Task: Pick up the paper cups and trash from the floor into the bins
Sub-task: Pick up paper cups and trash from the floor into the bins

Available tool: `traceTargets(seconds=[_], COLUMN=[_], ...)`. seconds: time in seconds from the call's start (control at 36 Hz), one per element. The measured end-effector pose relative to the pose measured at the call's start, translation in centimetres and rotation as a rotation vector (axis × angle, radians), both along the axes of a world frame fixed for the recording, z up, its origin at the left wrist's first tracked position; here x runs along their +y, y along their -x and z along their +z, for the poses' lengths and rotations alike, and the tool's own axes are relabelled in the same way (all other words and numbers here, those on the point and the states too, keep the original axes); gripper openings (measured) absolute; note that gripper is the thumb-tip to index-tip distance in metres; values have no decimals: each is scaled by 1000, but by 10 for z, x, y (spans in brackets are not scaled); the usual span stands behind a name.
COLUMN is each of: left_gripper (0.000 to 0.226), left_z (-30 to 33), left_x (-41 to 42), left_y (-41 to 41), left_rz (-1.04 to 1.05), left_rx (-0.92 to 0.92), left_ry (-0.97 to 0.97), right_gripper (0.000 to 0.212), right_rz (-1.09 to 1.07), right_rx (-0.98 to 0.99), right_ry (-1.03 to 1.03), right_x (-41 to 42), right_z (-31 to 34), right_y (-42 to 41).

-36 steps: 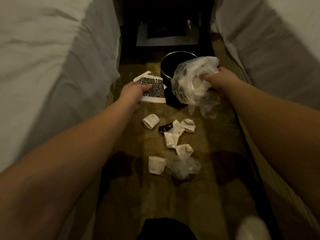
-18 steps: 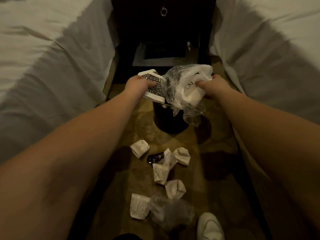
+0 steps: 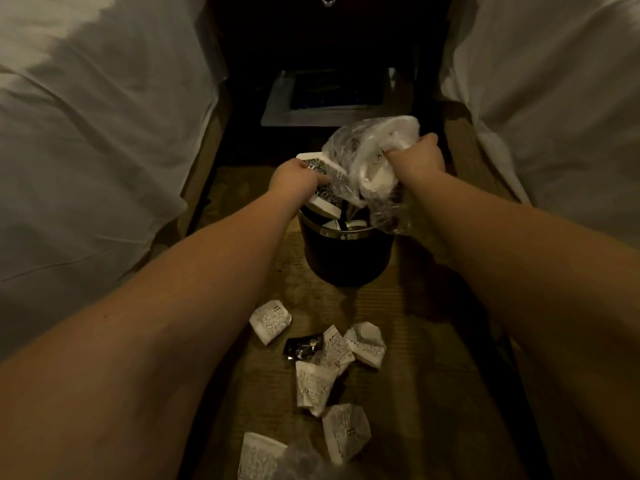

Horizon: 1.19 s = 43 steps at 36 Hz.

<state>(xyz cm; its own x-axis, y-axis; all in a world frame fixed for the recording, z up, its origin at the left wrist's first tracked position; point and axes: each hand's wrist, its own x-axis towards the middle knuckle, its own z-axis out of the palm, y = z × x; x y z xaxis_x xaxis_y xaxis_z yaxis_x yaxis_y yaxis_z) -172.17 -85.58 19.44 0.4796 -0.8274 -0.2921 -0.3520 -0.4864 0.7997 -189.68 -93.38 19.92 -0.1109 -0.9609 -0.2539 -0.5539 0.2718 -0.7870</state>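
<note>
Dim light fills a narrow aisle of brown carpeted floor [image 3: 408, 341] between two beds draped in white sheets, one on the left [image 3: 97, 140] and one on the right [image 3: 554, 98]; a dark nightstand [image 3: 329, 39] stands at the far end, with a pale-framed dark item [image 3: 329, 98] lying low beneath it. Just ahead on the carpet stands a round black bin [image 3: 346, 254] with a metal rim; white scraps show inside its mouth. Both arms reach forward over it; the left hand [image 3: 294, 178] has its grip closed round a crushed paper cup [image 3: 322, 195] with dark printed lettering, held at the bin's rim on the left side; the right hand [image 3: 415, 161] has its grip clenched on a crumpled clear plastic bag [image 3: 367, 161] with white material inside, held above the opening, its loose tail hanging down to the bin's right edge. Cup and bag touch each other between the hands. Nearer the camera, more trash lies on the floor: a crumpled white printed cup [image 3: 270, 320] on its own to the left; a small black wrapper [image 3: 303, 346] beside a cluster of crumpled cups [image 3: 367, 344]; another crushed cup [image 3: 346, 431] further back; at the bottom edge, one more flattened cup [image 3: 259, 457] touching a blurred clear plastic piece [image 3: 304, 462].
</note>
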Motion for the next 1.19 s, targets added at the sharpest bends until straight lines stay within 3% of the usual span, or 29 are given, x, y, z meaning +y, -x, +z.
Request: traceTargets(seconds=[0.14, 0.31, 0.61, 0.86, 1.06, 1.19], left_gripper=[56, 61, 35, 23, 24, 24], left_z=[-14, -15, -10, -10, -30, -75], left_x=[-7, -10, 14, 89, 185, 266], left_y=[5, 12, 3, -9, -16, -21], left_rz=[-5, -28, -25, -260, -389, -422], left_rx=[-22, -8, -28, -281, -375, -292], left_ry=[-42, -149, -32, 32, -45, -207], right_gripper=[91, 105, 74, 62, 41, 36], right_rz=[171, 373, 415, 569, 788, 898], right_rx=[57, 301, 317, 430, 487, 433], right_ry=[-128, -49, 76, 207, 236, 116], right_x=[-2, 1, 20, 87, 188, 271], right_z=[-10, -22, -17, -7, -34, -84], right_y=[-13, 1, 15, 2, -8, 13])
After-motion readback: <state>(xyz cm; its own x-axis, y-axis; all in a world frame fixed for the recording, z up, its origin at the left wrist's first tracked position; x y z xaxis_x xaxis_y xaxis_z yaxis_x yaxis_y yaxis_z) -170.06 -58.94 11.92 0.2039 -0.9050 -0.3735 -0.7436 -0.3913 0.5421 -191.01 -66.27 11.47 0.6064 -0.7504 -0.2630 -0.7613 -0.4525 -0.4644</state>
